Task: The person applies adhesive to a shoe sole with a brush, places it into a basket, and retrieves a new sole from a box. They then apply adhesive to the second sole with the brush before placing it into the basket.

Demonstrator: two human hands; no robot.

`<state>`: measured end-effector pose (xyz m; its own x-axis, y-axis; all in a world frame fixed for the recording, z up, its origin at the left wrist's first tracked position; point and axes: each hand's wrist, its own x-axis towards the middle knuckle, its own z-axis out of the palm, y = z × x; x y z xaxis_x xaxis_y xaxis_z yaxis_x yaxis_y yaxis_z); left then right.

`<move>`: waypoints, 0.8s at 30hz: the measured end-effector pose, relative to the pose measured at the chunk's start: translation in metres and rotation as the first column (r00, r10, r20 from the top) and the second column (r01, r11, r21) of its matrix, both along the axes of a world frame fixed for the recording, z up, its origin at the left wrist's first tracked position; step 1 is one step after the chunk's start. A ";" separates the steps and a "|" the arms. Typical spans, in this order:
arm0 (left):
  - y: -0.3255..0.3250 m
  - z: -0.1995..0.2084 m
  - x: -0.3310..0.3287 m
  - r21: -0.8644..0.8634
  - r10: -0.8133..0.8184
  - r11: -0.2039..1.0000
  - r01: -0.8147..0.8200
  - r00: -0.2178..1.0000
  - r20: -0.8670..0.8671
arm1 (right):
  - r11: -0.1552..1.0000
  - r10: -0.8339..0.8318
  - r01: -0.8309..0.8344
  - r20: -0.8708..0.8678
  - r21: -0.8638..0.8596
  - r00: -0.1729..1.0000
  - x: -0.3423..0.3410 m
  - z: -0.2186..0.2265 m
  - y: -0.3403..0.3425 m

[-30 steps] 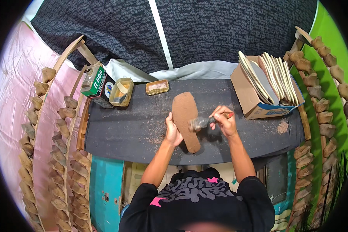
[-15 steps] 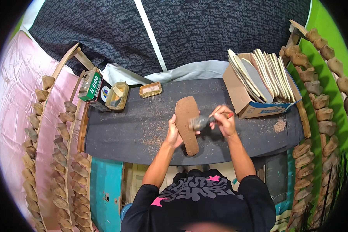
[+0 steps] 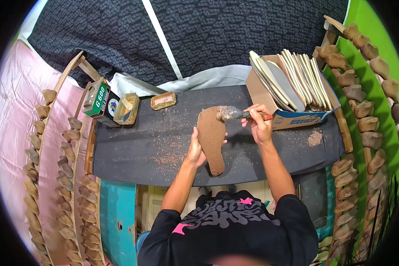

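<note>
A brown shoe sole (image 3: 212, 139) lies tilted in my left hand (image 3: 196, 150); the thumb shows along its left edge and fingertips show past its right edge, the rest of the fingers hidden beneath it. My right hand (image 3: 260, 126) grips a paintbrush (image 3: 235, 114) with a red-tipped handle. The dark, worn brush head meets the sole's upper right edge. Below both hands is the table's dark cloth (image 3: 124, 153).
At the back left stand a green-and-black can (image 3: 103, 104), an open yellowish container (image 3: 127, 109) and a small tray (image 3: 163, 101). A cardboard box (image 3: 292, 119) of pale soles is at right. Brown crumbs (image 3: 170, 158) litter the cloth. Racks of wooden shoe lasts (image 3: 88, 195) flank both sides.
The paintbrush has moved up along the sole, from its middle right to its top right edge. My left hand still holds the sole. The whole view has shifted slightly.
</note>
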<state>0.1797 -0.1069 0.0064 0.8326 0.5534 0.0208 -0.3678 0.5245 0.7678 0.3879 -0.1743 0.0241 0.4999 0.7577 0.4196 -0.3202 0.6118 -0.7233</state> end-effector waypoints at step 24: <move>0.018 -0.026 -0.022 -0.288 0.125 0.955 -0.064 0.972 0.200 | 0.953 0.224 -0.216 0.013 -0.212 0.975 -0.045 -0.051 -0.020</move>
<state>0.1582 -0.0891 -0.0191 0.7690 0.6388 0.0264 -0.5654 0.6602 0.4944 0.3431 -0.1941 -0.0270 0.2985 0.9195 0.2557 -0.4006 0.3639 -0.8409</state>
